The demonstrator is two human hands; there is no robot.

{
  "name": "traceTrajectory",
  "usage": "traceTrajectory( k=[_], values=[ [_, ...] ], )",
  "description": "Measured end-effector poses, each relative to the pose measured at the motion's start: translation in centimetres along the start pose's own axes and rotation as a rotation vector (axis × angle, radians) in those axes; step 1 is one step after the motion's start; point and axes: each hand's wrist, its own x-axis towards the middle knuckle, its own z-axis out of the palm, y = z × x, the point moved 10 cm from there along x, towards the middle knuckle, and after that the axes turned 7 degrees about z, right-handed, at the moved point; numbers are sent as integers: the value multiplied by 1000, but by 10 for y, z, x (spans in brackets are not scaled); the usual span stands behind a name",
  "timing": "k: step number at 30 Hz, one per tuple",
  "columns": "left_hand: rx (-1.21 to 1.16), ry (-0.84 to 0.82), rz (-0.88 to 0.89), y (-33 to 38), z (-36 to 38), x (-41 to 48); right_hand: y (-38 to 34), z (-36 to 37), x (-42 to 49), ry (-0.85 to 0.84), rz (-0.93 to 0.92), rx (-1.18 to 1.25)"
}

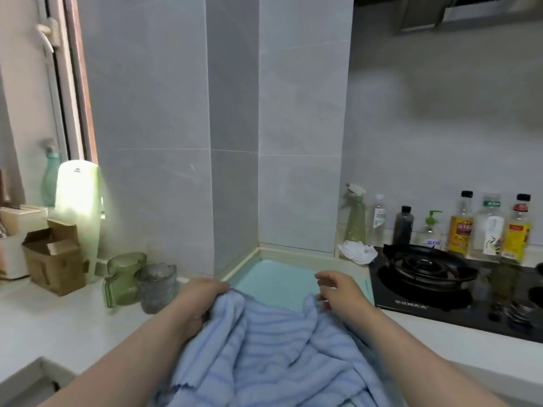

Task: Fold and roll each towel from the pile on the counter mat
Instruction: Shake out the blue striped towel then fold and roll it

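Mat (279, 279): towel (273, 345) in left hand (199, 298), right hand (340, 292)

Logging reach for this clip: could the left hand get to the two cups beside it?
Probably yes: the cups stand left of the left hand with bare counter between, though it would first have to drop the towel it grips.

Both bare forearms reaching fwd from btm of frame. L hand (199, 301) curling round one towel (273, 342) corner, back of hand up. R hand (342, 292) pinching opp. corner w/ fingertips, upper fingers arching loosely. Hands sitting approx level, apart.
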Motion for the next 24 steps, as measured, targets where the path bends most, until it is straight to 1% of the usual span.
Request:
traceTrajectory(
  k=[2,3,4,5,7,8,10,12,13,14,15,18,19,20,22,24],
  values=[
    [34,-95,31,-3,17,-4,11,-19,0,42,-3,34],
    [115,-102,57,-3,18,-8,14,-33,-1,81,-21,-10],
    [259,-99,104,-3,15,-11,16,-48,-1,121,-47,-101],
    [463,-99,166,-1,10,-15,20,-61,-3,152,-64,-240],
    [833,-134,279,3,4,-26,38,-74,-9,149,-49,-513],
    [940,-151,292,1,0,-32,49,-73,-13,102,-37,-598],
    [1070,-158,251,-7,-14,-43,66,-67,-22,24,-24,-704],
    [1154,-142,178,-14,-29,-49,71,-69,-26,62,-26,-744],
    [1157,-111,167,-15,-35,-49,70,-74,-26,111,-6,-736],
    [1112,-88,178,-14,-36,-49,69,-77,-27,149,23,-721],
    [1009,-86,169,-15,-34,-50,68,-78,-27,176,64,-702],
    [659,-178,22,-28,-20,-55,60,-69,-32,171,103,-644],
    [638,-214,17,-30,-16,-55,56,-65,-35,160,101,-590],
    [632,-238,36,-30,-13,-55,51,-61,-38,149,87,-526],
    [580,-217,65,-30,-12,-54,36,-57,-47,151,16,-382],
    [498,-104,102,-25,-20,-51,17,-57,-59,183,-61,-276]
  ],
)
